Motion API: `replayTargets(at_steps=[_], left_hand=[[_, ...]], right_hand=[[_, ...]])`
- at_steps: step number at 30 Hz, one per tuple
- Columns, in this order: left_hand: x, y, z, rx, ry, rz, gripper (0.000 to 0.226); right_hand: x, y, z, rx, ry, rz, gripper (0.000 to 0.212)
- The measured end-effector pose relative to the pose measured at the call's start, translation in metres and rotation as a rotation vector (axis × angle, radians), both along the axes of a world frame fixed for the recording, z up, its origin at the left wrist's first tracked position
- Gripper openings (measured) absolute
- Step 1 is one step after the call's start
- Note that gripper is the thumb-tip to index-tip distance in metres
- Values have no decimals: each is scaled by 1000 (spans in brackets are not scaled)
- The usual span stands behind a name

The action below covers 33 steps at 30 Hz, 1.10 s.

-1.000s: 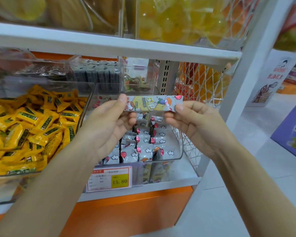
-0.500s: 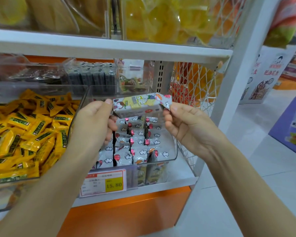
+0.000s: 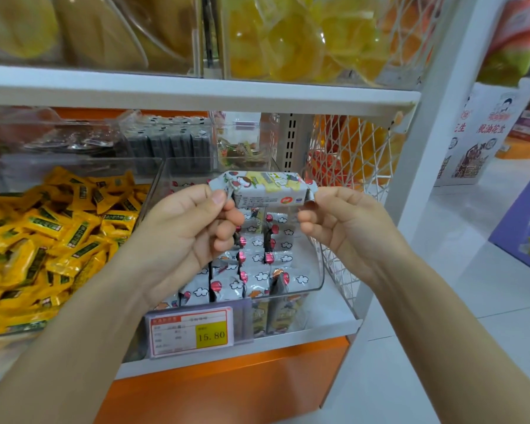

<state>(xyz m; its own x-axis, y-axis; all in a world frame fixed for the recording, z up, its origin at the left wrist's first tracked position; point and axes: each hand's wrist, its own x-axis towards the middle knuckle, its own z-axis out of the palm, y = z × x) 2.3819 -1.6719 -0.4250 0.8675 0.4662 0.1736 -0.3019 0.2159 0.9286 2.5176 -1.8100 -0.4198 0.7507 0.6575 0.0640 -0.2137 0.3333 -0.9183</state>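
**Snack packet held over its display bin (head view).** A wrapped snack packet (image 3: 266,188) is held level between both hands, just above the rear of a clear plastic bin (image 3: 320,270) on a shop shelf (image 3: 196,93).

- **Grasp:** The left hand (image 3: 181,237) pinches the crimped left end between thumb and forefinger, with its other fingers curled. The right hand (image 3: 346,228) pinches the crimped right end in the same way.
- **Wrapper:** It is silver-grey, with a cartoon figure, red balloon shapes and a pale yellow panel whose characters are too blurred to read. The lower face carries fine print and a round red-orange mark, both illegible.
- **Bin contents:** Matching packets (image 3: 257,264) stand on end in rows, showing white clouds and red balloons.
- **Legible writing:** A price tag (image 3: 193,332) on the bin front reads "15.80" on its yellow field, and its remaining print is too small to read. A poster (image 3: 490,128) at far right bears the red characters "脱油花生".
- **Surroundings:** Yellow packets (image 3: 43,234) with dark green label strips fill the bin to the left, and their text is unreadable.
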Motion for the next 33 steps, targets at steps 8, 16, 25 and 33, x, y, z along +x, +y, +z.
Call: replayTargets(at_steps=[8,16,25,33], left_hand=[[-2,1,0,286,84,71,15],[0,4,-4,424,91,102,10],[1,5,-4,388,83,118,5],[-3,3,2,50,99,90,41]], right_hand=[[1,0,1,-35,-151,-36,19],[0,-2,0,-61,-228,-13,8],[3,-2,0,3,-201,2,8],[6,-4,-3,-19,-391,32,25]])
